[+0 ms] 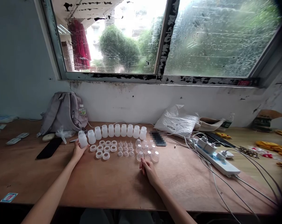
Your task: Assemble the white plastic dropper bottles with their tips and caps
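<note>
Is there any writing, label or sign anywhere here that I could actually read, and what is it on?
No text here can be read.
Water bottle in the backpack: a label, too small to read.
Plastic bag: dark print, blurred.
Sticker at the desk's near left edge: a red mark, no legible words.
Flat object right of the white bottles: blurred out.
Box at far right: print too small.

white plastic bottle (82,139) upright, leftmost in the row; clear cap (140,156) just right of it.
</note>
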Demonstrator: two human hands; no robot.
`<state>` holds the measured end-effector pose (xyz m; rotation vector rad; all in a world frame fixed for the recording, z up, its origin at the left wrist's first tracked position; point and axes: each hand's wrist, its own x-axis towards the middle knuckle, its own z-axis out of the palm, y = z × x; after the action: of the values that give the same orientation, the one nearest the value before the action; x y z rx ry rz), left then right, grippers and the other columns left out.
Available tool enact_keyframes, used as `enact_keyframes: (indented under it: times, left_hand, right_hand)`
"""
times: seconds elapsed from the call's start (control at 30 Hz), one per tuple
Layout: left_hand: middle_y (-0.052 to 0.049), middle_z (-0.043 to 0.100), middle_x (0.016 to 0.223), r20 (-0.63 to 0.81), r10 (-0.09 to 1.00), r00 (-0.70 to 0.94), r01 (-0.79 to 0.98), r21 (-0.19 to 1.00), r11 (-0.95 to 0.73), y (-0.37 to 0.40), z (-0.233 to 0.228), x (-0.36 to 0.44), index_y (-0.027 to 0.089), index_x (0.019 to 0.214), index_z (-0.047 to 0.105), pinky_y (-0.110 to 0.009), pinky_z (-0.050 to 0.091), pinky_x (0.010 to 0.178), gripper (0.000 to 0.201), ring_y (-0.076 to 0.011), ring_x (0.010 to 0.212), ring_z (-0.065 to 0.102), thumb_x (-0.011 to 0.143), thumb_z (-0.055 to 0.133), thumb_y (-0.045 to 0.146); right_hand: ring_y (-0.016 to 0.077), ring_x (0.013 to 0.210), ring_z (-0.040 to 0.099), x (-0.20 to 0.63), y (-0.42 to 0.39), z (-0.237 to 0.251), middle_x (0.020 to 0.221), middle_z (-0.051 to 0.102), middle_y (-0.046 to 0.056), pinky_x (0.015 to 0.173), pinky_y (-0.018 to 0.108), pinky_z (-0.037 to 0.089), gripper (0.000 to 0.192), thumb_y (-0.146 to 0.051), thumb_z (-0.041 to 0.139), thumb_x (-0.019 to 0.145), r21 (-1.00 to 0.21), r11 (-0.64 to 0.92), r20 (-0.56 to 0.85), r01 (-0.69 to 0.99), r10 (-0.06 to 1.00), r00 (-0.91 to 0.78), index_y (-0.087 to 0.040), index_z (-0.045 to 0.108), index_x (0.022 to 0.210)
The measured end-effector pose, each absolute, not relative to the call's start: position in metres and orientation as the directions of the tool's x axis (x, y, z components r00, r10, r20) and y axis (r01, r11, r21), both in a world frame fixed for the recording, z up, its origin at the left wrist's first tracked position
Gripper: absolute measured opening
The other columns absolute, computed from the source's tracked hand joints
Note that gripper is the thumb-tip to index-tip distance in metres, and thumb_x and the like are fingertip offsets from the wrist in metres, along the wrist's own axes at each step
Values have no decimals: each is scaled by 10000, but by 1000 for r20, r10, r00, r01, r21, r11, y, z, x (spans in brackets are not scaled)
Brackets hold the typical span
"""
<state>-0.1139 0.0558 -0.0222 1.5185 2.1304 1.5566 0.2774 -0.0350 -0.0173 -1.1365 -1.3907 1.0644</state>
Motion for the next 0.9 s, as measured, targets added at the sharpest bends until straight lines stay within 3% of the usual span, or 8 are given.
enact_keyframes:
  times: [0.1,0.2,0.27,0.33,0.43,0.57,0.7,0.9]
  left_hand:
    - [-240,404,1217,473,700,-535,645,764,-23,49,-22,-108,47,1260,217,-402,419,839,942,-321,1088,459,531,679,427]
    - [-189,418,1207,594,626,-505,700,706,-105,31,-16,-94,113,1242,290,-446,379,889,817,-318,1115,418,596,635,473]
    - [-123,508,1091,704,633,-323,776,579,-249,15,-11,-79,168,1096,463,-413,389,883,494,-274,1046,473,694,563,437]
    - [-80,554,1009,722,691,-44,825,416,-383,0,-9,-60,207,877,575,-391,367,899,215,-244,1001,501,756,510,373]
    - [-70,568,1033,644,740,194,841,280,-463,-13,-12,-30,233,872,599,-402,349,890,171,-257,1021,487,746,528,326]
    - [-99,557,1057,626,768,132,882,279,-380,-10,-21,-3,219,838,607,-431,356,857,173,-287,1026,469,705,566,322]
    - [-103,557,1034,625,773,112,895,275,-352,-6,-24,2,211,724,601,-438,370,834,100,-291,1021,462,719,545,294]
    - [-76,561,1071,644,731,226,869,206,-450,-11,-21,3,224,803,598,-405,362,883,127,-251,1069,454,783,476,254]
  right_hand:
    - [77,312,317,277,-35,-17,318,347,-63,402,214,255,493,-555,350,807,-975,179,171,133,983,-67,-178,457,508]
    - [83,320,329,276,-36,-15,332,339,-64,409,216,260,477,-531,343,820,-951,207,186,228,976,-111,-183,454,514]
    - [92,344,364,274,-37,-15,363,368,-51,416,218,262,457,-506,353,825,-904,263,223,337,963,-153,-186,450,514]
    - [105,393,413,270,-39,-17,419,437,-27,436,222,265,419,-471,384,823,-805,354,298,476,935,-191,-190,453,520]
    - [129,472,480,257,-39,-21,528,550,8,475,230,271,334,-417,420,817,-615,440,383,654,892,-240,-199,491,575]
    - [159,555,557,226,-27,-23,639,624,40,504,238,293,247,-351,390,841,-492,420,403,763,886,-227,-208,536,702]
    - [195,640,610,194,-2,-18,714,658,77,521,248,325,191,-284,403,844,-414,270,356,869,927,-119,-191,528,955]
    - [216,670,611,183,17,-9,745,662,88,525,258,344,170,-315,480,801,-341,181,251,922,963,-96,-185,569,866]
